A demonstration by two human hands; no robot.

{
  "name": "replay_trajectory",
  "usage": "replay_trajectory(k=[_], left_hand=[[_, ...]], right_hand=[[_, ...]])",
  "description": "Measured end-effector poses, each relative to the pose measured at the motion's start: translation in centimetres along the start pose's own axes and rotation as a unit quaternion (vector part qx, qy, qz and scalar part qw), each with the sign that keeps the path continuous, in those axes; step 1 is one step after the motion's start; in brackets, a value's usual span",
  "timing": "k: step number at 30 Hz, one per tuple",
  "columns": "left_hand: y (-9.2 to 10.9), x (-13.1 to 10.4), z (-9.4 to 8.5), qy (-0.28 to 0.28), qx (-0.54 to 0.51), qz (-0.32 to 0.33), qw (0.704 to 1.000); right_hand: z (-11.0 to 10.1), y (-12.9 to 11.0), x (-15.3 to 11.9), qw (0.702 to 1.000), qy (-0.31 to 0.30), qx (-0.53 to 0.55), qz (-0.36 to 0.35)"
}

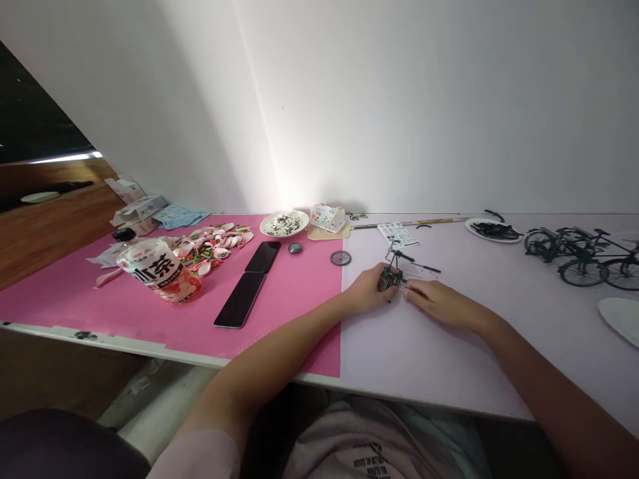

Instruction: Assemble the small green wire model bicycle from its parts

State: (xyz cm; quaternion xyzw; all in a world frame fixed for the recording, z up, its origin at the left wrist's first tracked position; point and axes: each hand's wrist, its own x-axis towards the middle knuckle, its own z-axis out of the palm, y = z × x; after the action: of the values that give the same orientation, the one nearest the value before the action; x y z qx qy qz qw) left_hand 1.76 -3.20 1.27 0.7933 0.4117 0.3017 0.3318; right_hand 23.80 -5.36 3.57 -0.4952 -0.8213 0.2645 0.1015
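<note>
Model bicycle (394,271) — black parts (496,231) on plate (470,225)

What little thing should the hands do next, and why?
Perhaps hold the small, dark, metal-looking model bicycle steady in the left hand while the right hand adjusts its lower parts, because the left grips it and the right is close beside it.

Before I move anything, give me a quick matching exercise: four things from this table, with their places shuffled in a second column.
Things
1. Loose wheel
2. Small model bicycle
3. Drink bottle
4. Plate of black parts

Places
A. Left of the two black phones
B. Held in the left hand
C. Near the wall, left of the dark bicycles
D. Right of the grey rounded object

Pairs: 1-D, 2-B, 3-A, 4-C
</note>
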Motion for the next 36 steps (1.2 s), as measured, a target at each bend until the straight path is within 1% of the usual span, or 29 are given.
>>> replay_trajectory(k=[5, 9, 15, 20, 22, 27, 33, 36], left_hand=[[-0.13, 0.01, -0.04, -0.002, -0.004, 0.003, 1.000], [-0.03, -0.06, -0.10, -0.001, -0.012, 0.002, 1.000], [-0.16, -0.12, -0.08, 0.007, -0.015, -0.001, 1.000], [-0.38, -0.10, -0.02, 0.013, -0.010, 0.009, 1.000], [-0.39, -0.10, -0.01, 0.017, -0.006, 0.009, 1.000], [-0.41, -0.08, 0.04, 0.015, -0.023, 0.000, 1.000], [-0.49, -0.06, 0.10, 0.013, -0.031, -0.002, 0.999], [-0.40, -0.09, 0.06, 0.013, -0.041, -0.004, 0.999]], right_hand=[[0.11, 0.09, -0.08, 1.000, 0.011, 0.019, 0.015], [0.20, 0.27, -0.05, 0.999, 0.006, 0.021, 0.032], [0.11, -0.01, -0.04, 1.000, 0.016, 0.011, 0.009], [0.11, -0.02, 0.07, 1.000, 0.011, 0.018, -0.014], [0.19, 0.15, 0.08, 1.000, 0.011, 0.025, -0.008], [0.39, 0.54, 0.04, 0.999, 0.008, 0.040, 0.032], [0.43, 0.36, 0.15, 1.000, 0.018, 0.014, 0.006], [0.52, 0.25, 0.19, 1.000, 0.029, 0.006, 0.007]])
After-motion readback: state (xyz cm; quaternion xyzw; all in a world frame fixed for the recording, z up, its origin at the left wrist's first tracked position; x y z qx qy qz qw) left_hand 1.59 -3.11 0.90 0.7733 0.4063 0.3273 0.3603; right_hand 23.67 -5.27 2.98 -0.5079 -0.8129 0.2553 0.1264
